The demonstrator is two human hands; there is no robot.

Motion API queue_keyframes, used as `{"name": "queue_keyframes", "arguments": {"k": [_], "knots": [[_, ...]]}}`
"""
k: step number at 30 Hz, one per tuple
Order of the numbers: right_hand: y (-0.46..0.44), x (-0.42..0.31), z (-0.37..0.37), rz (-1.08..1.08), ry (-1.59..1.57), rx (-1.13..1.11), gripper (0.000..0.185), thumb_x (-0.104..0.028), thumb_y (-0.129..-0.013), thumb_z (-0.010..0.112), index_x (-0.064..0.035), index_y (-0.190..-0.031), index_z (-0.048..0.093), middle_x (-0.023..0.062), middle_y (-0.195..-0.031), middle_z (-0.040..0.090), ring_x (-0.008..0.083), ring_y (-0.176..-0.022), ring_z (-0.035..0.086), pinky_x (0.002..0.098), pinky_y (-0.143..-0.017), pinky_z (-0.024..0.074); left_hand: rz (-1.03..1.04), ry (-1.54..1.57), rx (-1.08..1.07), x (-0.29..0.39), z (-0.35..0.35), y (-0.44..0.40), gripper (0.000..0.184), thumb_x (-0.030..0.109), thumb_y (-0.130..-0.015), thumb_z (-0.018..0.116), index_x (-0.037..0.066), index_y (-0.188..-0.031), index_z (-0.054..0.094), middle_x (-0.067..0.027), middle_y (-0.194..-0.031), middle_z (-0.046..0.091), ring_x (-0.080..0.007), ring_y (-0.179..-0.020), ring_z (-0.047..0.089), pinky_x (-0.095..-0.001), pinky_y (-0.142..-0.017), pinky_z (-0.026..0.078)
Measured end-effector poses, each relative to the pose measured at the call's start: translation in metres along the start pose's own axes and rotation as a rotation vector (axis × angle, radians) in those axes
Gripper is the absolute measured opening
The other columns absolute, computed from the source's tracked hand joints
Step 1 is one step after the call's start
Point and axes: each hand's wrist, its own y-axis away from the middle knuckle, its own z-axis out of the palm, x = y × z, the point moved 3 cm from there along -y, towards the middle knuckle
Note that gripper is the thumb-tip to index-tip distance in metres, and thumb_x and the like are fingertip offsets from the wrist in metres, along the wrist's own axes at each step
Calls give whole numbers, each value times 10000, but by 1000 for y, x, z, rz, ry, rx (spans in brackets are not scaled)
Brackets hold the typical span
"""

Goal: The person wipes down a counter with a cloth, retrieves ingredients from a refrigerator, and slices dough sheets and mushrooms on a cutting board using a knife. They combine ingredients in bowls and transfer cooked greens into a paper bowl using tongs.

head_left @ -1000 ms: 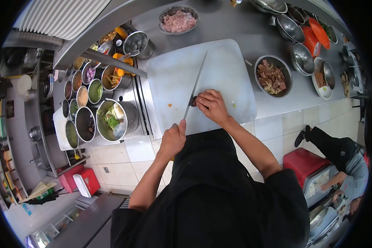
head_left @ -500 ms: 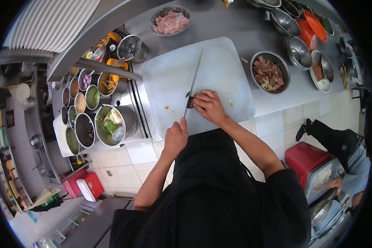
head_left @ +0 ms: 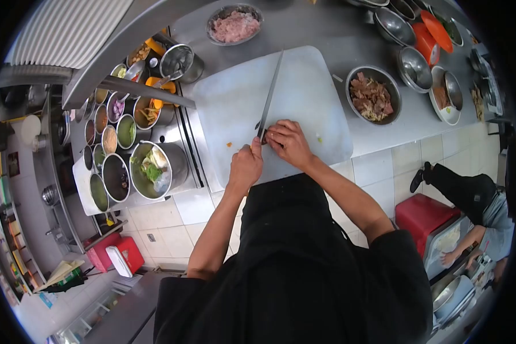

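A long thin knife [head_left: 273, 86] points away from me over the white cutting board [head_left: 223, 103]. My left hand [head_left: 246, 166] is closed around its near end, the handle hidden in my fingers. Beside the blade, my right hand [head_left: 289, 143] has its fingers bent together over a small dark piece of food, mostly hidden, whose kind I cannot make out. A tiny dark scrap [head_left: 257, 125] lies against the blade. Orange bits [head_left: 229, 144] sit on the board left of my hands, and a green bit [head_left: 320, 139] lies to the right.
A bowl of raw minced meat [head_left: 235, 27] stands behind the board, a bowl of sliced meat [head_left: 371, 94] to its right. Several steel containers [head_left: 116, 178] of ingredients crowd the left, under a shelf post [head_left: 149, 92]. A co-worker's hand [head_left: 450, 258] is at lower right.
My left hand has moved up along the knife, closer to my right hand. The right hand has shifted slightly up, and its fingers stay bent. The co-worker's arm has moved.
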Motion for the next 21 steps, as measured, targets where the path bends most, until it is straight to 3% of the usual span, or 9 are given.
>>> {"name": "queue_keyframes", "arguments": {"k": [6,9,13,21], "knots": [[-6,4,-2,7,-15,-10,122,-102,-755,701,-73,-874,700,6,-985,672,219,-1007,559,367,-869,419,-46,-37,-18,-13,2,38,596,427,-1003,387,-89,-795,603,-377,-783,600,-554,-799,585,-568,-743,473],[-4,6,0,13,-23,13,111,-93,-759,695,-69,-867,697,10,-978,671,222,-1007,560,368,-867,422,13,22,8,-14,13,13,597,428,-1003,381,-87,-800,604,-381,-792,599,-559,-801,586,-567,-755,476],[-5,3,-3,-17,-23,6,92,-73,-761,685,-59,-851,697,25,-966,671,227,-997,568,369,-864,428,-60,-22,-42,12,-10,12,594,424,-1005,374,-82,-802,608,-375,-780,599,-562,-800,585,-577,-746,470],[-1,6,-1,3,-42,9,101,-43,-747,679,-45,-847,691,36,-971,666,230,-1006,571,374,-870,432,-40,-16,-49,-8,13,15,605,435,-1004,366,-88,-825,612,-384,-852,606,-554,-884,578,-573,-816,453]]}}
